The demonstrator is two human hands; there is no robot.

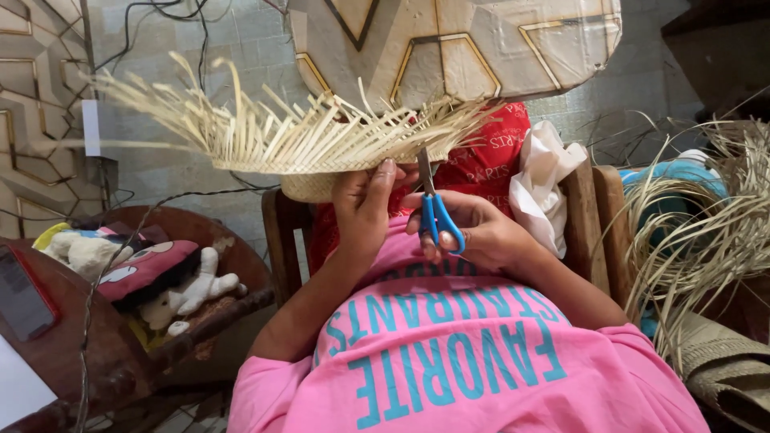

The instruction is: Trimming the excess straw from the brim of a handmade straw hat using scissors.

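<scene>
A woven straw hat [297,144] with loose, untrimmed strands sticking out along its brim is held up in front of me. My left hand [362,204] grips the hat from below, near its crown. My right hand [473,232] holds blue-handled scissors [437,212], blades pointing up at the brim's strands. Both arms come out of a pink shirt [457,353] with teal lettering.
A wooden chair [589,208] stands ahead with red cloth [489,160] and a white plastic bag [545,184] on it. A pile of loose straw strands [698,232] lies at right. At left, stuffed toys [152,277] rest on a round wooden table [72,337]. A patterned panel [457,44] hangs above.
</scene>
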